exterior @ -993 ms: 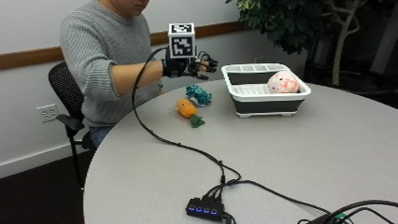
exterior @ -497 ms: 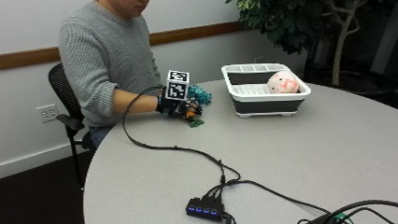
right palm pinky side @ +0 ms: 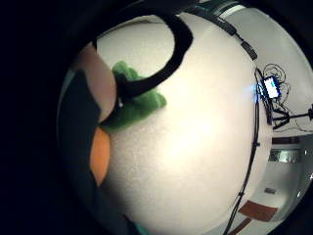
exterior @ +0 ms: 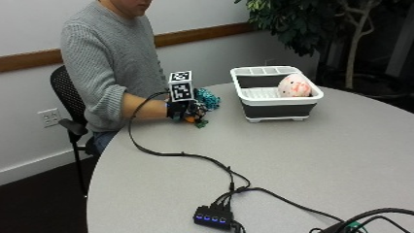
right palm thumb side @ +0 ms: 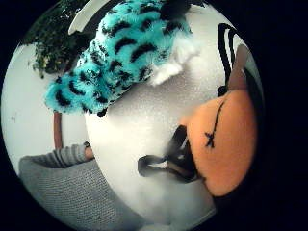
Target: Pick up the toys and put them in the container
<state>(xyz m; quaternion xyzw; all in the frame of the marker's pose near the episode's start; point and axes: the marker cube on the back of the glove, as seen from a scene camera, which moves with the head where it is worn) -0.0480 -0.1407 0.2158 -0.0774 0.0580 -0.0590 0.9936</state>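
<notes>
We see the right hand [exterior: 184, 110] down on the orange toy [right palm thumb side: 226, 144] on the table [exterior: 336, 155], fingers curled round it. Soft plush (light, we judge); take its round body. Teal toy [right palm thumb side: 115, 53] lies just beside. The green leaves [right palm pinky side: 139, 100] are half hidden.

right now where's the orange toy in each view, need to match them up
Outside view: the orange toy sits on the table under the gloved right hand, beside the teal plush.
Thumb side palm view: the toy fills the edge near the palm, the teal plush across from it.
Little finger side palm view: only an orange sliver shows, with its green leaves.
Shared landmark: the white table.
</notes>
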